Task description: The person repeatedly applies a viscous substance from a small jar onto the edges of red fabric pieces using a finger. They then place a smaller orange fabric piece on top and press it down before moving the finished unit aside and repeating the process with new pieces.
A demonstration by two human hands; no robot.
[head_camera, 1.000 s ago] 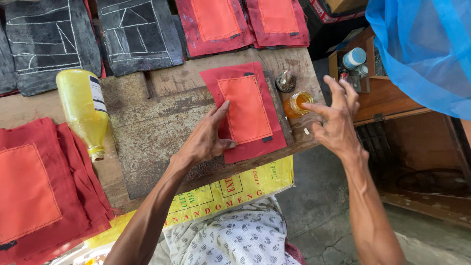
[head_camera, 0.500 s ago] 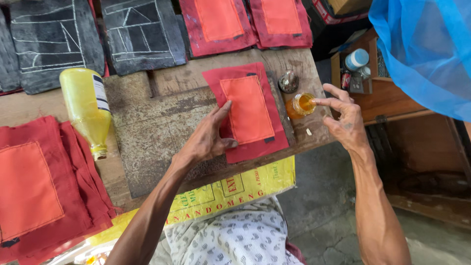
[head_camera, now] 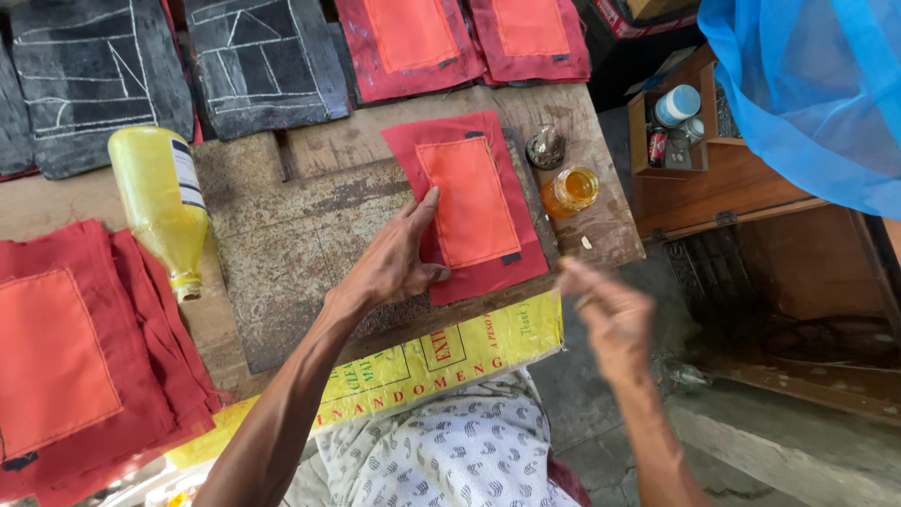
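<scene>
Now pulled back from the small amber jar (head_camera: 571, 191), right hand (head_camera: 608, 314) blurred at the bench edge, fingers loosely curled, holding nothing visible. Left hand (head_camera: 394, 263) flat, pinning the red cloth piece (head_camera: 469, 207) on the metal plate (head_camera: 282, 253).
</scene>
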